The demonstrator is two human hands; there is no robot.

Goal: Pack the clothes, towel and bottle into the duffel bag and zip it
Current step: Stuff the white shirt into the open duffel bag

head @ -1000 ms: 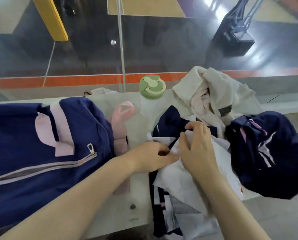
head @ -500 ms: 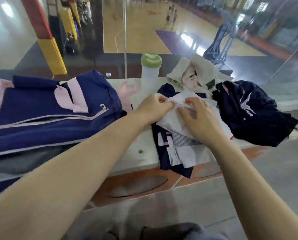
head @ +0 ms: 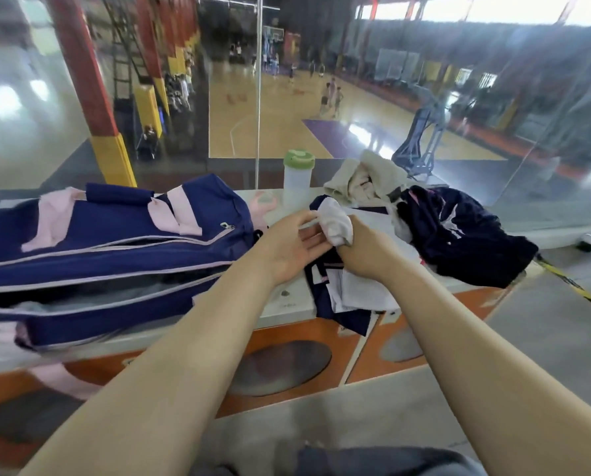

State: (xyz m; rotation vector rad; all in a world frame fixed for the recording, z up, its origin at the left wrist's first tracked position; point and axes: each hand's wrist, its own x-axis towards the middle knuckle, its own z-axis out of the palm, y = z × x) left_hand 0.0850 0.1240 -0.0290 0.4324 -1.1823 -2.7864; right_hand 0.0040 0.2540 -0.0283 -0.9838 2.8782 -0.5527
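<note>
Honestly, no writing on anything is legible from here. Her right hand [head: 362,245] bunches a small white garment [head: 335,223], fingers curled round it; the left hand [head: 288,245] lies palm-up with straight fingers touching the cloth's edge. Beside them sits the unzipped navy duffel bag [head: 115,242]; behind, the green-lidded bottle [head: 297,178], beige towel [head: 373,176] and dark clothes [head: 459,231].

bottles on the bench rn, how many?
1. The bottle with a green lid stands upright at the back of the bench, between the duffel bag and the clothes pile. Another could be hidden under the fabric.
</note>
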